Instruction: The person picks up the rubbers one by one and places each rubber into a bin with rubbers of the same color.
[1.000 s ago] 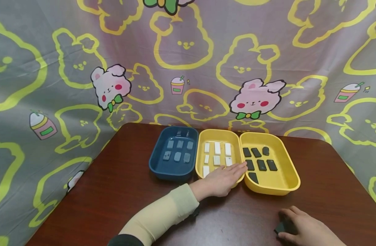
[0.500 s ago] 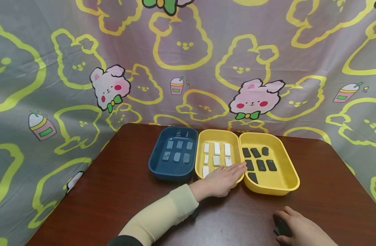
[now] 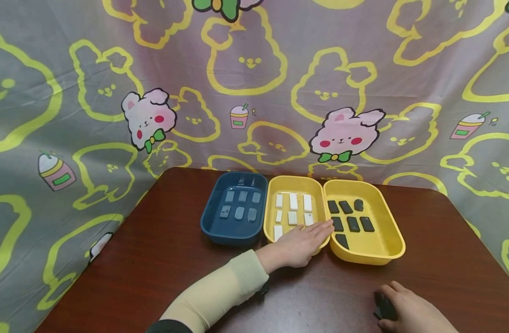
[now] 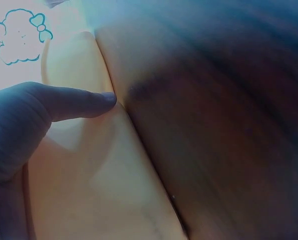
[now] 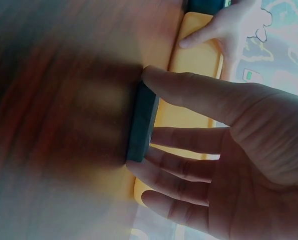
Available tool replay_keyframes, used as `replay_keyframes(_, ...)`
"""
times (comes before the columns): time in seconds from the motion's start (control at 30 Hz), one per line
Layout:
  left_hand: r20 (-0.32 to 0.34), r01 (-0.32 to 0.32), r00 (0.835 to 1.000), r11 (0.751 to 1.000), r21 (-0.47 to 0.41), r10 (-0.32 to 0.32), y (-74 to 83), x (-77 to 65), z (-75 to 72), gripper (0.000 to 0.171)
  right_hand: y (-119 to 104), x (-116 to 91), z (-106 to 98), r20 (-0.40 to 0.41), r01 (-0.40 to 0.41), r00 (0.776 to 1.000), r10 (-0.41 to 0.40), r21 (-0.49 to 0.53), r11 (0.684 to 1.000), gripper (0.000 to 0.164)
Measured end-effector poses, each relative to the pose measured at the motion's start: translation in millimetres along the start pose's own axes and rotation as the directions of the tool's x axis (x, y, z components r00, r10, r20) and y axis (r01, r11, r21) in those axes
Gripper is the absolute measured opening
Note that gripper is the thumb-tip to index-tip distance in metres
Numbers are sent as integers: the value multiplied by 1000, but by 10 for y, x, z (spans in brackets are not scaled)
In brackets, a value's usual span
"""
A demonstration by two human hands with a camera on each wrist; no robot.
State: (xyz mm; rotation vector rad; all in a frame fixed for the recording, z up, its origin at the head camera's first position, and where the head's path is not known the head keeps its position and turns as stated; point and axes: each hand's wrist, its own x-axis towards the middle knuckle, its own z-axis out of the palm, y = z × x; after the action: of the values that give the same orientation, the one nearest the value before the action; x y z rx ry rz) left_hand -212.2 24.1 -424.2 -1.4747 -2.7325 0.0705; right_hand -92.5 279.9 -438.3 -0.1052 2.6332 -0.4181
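My left hand (image 3: 301, 244) lies across the near end of the middle yellow tray (image 3: 272, 187), its fingers extended over the rim. In the left wrist view the thumb (image 4: 81, 102) rests along the tray's outer wall (image 4: 104, 175). At the lower right of the head view, my right hand (image 3: 418, 307) holds a dark rectangular block (image 3: 386, 309). The right wrist view has that block (image 5: 143, 122) gripped by its ends between thumb and fingers, standing on its narrow side close over the table. White blocks (image 3: 293, 201) lie in rows inside the middle tray, some hidden by the left hand.
To the right, a second yellow tray (image 3: 385, 247) contains several dark blocks (image 3: 353, 224). On the left stands a blue tray (image 3: 233, 233) with several grey blocks (image 3: 239, 212). All three trays stand side by side on a brown table (image 3: 162, 231), before a patterned curtain (image 3: 275, 101).
The right hand has shifted slightly left, then a little back right, and more of the dark block shows in its grip. The left hand and the trays stay put.
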Motion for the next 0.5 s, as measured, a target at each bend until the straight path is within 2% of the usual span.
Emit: replay_keyframes(0.5, 12, 7, 1000, 1000, -5, -7, 3, 4, -4, 63, -22, 1, -30, 1, 19, 1000, -19, -12, 1000, 54)
